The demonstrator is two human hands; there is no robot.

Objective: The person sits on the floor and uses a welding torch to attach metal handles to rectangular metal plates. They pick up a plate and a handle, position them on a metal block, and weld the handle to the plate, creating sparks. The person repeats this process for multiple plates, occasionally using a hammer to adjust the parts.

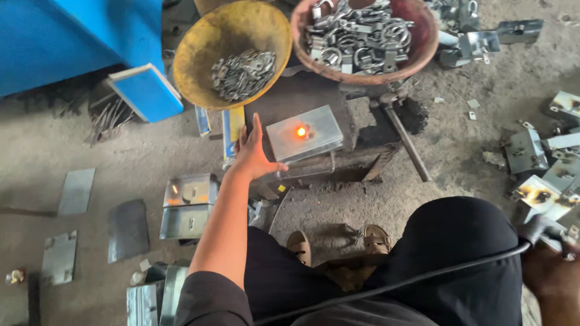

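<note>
My left hand [254, 154] reaches forward with fingers apart and rests against the left edge of a bent grey metal plate [314, 136] lying on a dark work block. A glowing orange weld spot [301, 131] shows on the plate's top. My right hand [553, 265] is at the lower right edge, closed on a tool handle [541, 229] with a black cable [386, 287] running across my lap. My knees in dark trousers and sandalled feet fill the bottom.
A yellow bowl [199, 60] holds small metal tabs, a reddish bowl [423, 42] holds metal clamps. Welded plates [188, 205] lie at the left, more plates [531, 151] at the right. A blue machine [72, 36] stands at top left. A metal rod [408, 142] leans by the block.
</note>
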